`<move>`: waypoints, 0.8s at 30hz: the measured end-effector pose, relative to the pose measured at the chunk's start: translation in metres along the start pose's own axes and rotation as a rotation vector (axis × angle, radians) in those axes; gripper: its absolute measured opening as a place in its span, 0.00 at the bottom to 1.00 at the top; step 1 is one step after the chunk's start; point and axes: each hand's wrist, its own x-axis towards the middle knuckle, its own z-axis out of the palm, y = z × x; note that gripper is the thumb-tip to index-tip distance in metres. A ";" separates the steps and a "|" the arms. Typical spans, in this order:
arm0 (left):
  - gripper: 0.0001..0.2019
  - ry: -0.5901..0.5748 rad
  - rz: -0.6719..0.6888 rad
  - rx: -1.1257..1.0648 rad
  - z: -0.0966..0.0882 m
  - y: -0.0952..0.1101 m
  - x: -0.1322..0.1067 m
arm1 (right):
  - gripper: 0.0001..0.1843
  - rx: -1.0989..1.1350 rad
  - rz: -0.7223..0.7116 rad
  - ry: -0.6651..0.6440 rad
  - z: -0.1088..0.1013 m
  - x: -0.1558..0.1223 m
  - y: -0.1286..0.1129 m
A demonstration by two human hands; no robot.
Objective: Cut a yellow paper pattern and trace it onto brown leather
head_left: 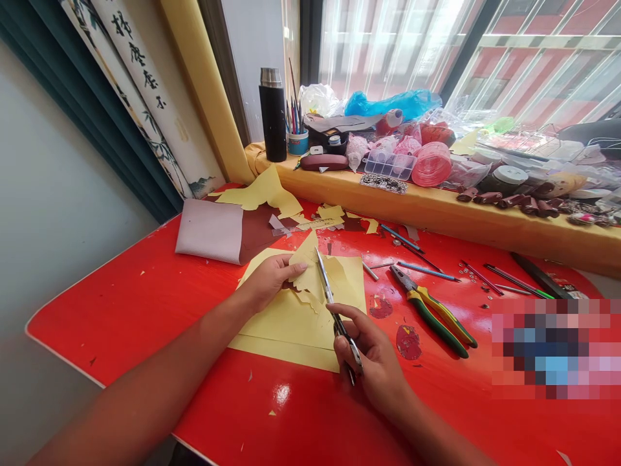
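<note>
My left hand (269, 278) pinches a ragged piece of yellow paper (310, 272) and holds it up over a larger yellow sheet (291, 323) lying on the red table (145, 304). My right hand (373, 359) is closed round the handles of a pair of scissors (332, 304). The blades point away from me and lie against the held paper piece.
Yellow-green pliers (436, 314) lie right of the sheet, with pencils and thin tools (427, 268) beyond. A folded pink and brown leather piece (218, 230) and yellow scraps (264, 191) lie at the back left. A crowded shelf carries a black flask (272, 116), a pen cup and boxes.
</note>
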 end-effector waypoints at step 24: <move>0.19 0.011 -0.006 0.041 0.000 0.002 0.000 | 0.31 -0.025 0.011 0.029 0.002 0.000 -0.004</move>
